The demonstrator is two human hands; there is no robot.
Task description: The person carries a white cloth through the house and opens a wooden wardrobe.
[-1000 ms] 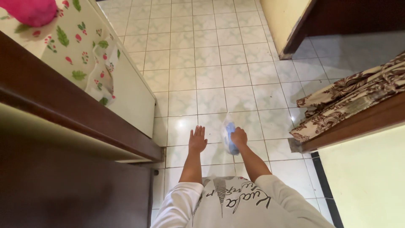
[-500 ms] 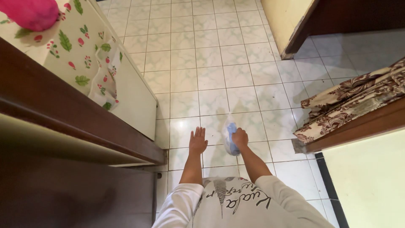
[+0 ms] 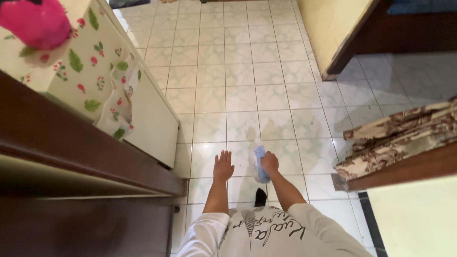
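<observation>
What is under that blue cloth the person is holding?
Pale floor tiles lie under the blue cloth, gripped by the right hand. The patch right beneath the cloth is covered. The left hand is open, empty.

Hands: two; left hand [image 3: 223,166] spread flat with nothing in it, right hand [image 3: 269,162] closed on one blue cloth [image 3: 259,164]; clear plastic wrap [image 3: 257,157]: one, around that cloth; dark foot [image 3: 260,196]: one, just below the right hand; pink round object [image 3: 34,21]: one, far up-left of the left hand; leaf-and-berry patterned cover [image 3: 90,71]: one, up-left of the left hand; brown patterned cushions [image 3: 400,138]: two stacked, right of the right hand.
</observation>
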